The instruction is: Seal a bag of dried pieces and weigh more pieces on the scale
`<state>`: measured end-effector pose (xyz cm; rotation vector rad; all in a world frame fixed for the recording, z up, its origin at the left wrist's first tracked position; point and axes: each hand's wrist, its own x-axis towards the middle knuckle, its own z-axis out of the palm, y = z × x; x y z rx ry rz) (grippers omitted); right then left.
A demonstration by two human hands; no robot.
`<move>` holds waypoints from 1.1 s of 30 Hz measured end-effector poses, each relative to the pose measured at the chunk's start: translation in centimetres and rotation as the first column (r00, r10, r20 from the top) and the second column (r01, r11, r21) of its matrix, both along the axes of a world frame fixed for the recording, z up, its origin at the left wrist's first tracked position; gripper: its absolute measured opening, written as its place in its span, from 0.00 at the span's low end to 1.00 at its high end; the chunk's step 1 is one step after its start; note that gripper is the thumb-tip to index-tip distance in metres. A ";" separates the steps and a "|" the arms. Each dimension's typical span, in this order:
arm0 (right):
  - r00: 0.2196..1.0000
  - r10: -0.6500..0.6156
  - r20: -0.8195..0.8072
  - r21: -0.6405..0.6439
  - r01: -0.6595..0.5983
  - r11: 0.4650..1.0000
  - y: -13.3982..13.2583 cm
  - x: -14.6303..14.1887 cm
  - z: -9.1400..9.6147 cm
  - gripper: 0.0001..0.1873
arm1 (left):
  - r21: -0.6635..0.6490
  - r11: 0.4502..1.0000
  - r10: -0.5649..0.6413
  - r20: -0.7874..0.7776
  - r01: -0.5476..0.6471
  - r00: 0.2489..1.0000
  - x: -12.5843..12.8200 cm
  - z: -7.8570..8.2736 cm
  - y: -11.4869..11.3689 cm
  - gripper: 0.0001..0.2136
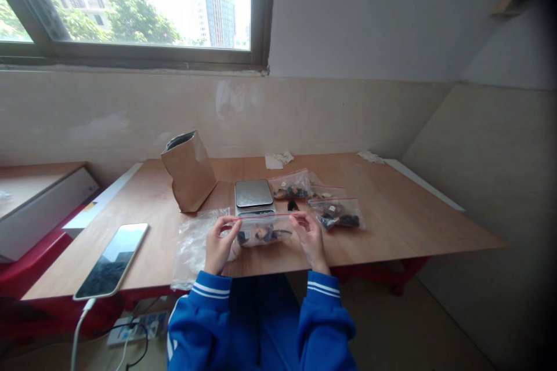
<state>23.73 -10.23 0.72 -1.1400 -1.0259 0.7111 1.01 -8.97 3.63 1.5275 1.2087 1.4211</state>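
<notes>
Between my hands is a clear zip bag with a red seal line along its top and dark and tan dried pieces inside. My left hand pinches the bag's upper left corner. At its upper right corner, my right hand pinches the same edge. Just behind the bag stands a small digital scale with a silver plate, its front partly hidden by the bag. Flat clear plastic bags lie by my left hand. Beyond my right hand are several filled zip bags and a loose dark piece.
A brown paper pouch stands with its top gaping at the back left. A phone with a white cable lies at the table's left edge. Crumpled tissue and another white scrap rest along the far edge, near the wall.
</notes>
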 end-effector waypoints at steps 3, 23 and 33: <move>0.996 0.068 -0.056 -0.013 -0.069 0.998 0.0 0.0 -0.1 0.15 | -0.025 0.998 -0.053 0.060 0.054 0.997 0.0 0.0 -0.1 0.10; 0.988 -0.020 0.154 -0.034 0.025 0.999 0.4 -0.3 -0.6 0.20 | 0.024 0.999 -0.021 -0.081 0.024 0.997 0.4 -0.1 -0.5 0.10; 0.994 0.018 0.110 -0.016 -0.016 1.000 0.6 -1.0 -1.0 0.18 | -0.071 0.994 -0.083 0.077 0.089 0.994 0.8 0.0 -0.8 0.11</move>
